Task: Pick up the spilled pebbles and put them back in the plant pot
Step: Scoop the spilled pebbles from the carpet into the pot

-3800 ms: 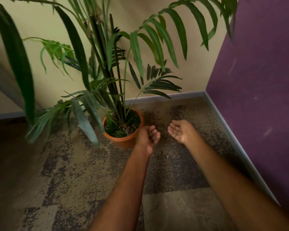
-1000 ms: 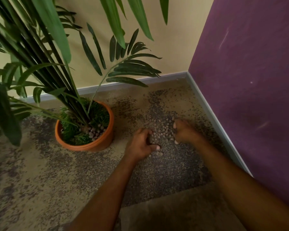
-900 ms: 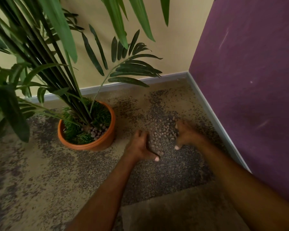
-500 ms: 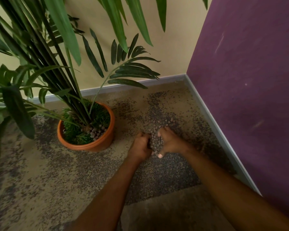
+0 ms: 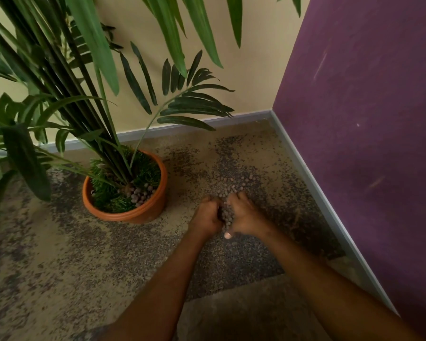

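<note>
Spilled pebbles [image 5: 234,185]: a heap of small brown-grey balls on the mottled carpet [image 5: 59,254], at about three o'clock from the plant pot [image 5: 143,212] and well clear of its rim. The near end of the heap is pressed into a ridge between the person's two hands; the far end, at twelve o'clock from the hands, lies loose and scattered toward the corner of the room.

Left hand [image 5: 207,217] and right hand [image 5: 246,215]: set edge-down on the carpet, palms facing, fingers of each held together and curled inward, so that the pair cups the ridge of pebbles from both sides. The right thumb tip points toward six o'clock.

Plant pot: terracotta, upright, holding a palm [image 5: 89,99] with green filler at its base and a cluster of pebbles already inside, at the five o'clock side of the stems.

Surroundings: grey skirting board [image 5: 312,183] and purple wall [image 5: 367,119] at three o'clock of the hands.

Progress, as judged: some pebbles are in the pot; this handful is gathered but not yet lifted, and a scatter would remain for a further scoop.
</note>
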A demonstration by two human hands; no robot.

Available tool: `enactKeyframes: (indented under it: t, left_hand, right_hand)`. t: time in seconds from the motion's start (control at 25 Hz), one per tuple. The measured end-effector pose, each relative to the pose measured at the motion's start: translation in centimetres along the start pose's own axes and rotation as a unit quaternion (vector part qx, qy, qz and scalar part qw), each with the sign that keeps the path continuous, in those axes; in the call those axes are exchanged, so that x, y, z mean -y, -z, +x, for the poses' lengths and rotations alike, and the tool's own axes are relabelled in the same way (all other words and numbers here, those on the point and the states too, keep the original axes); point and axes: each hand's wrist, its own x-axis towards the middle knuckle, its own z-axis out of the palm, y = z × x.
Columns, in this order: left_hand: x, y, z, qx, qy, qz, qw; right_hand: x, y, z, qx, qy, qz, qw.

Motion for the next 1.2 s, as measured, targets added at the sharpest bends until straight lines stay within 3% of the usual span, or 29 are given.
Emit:
enactKeyframes:
  t: [0.2,0.36,0.48,0.64,0.8,0.88,1.0,1.2]
  left_hand:
    - [-0.1,-0.5,0.1,-0.010,0.016,-0.035,0.999]
    - [0.2,-0.8,0.1,0.003,0.075,-0.151,0.986]
    - [-0.3,-0.6,-0.3,0.026,0.153,-0.367,0.917]
    - [-1.1,-0.5,-0.7,0.021,0.230,-0.538,0.811]
    - [-2.0,-0.4,-0.8,0.024,0.270,-0.673,0.688]
    - [-2.4,-0.3,-0.9,0.024,0.268,-0.701,0.660]
    - [-3.2,0.1,-1.1,0.024,0.281,-0.710,0.646]
    - [-3.7,1.8,-2.3,-0.002,0.300,-0.756,0.582]
  right_hand:
    - [0.8,-0.9,0.5,-0.036,-0.032,0.068,0.996]
    - [0.6,-0.7,0.6,-0.025,-0.062,0.162,0.984]
    - [0.5,-0.5,0.2,0.002,-0.100,0.290,0.952]
    - [0.4,0.2,-0.2,0.028,-0.147,0.401,0.904]
    - [0.0,0.2,-0.6,0.038,-0.152,0.575,0.803]
    - [0.1,-0.1,-0.9,0.040,-0.156,0.645,0.747]
    - [0.6,-0.1,-1.3,0.027,-0.196,0.706,0.680]
    - [2.6,1.0,-1.9,0.011,-0.237,0.744,0.624]
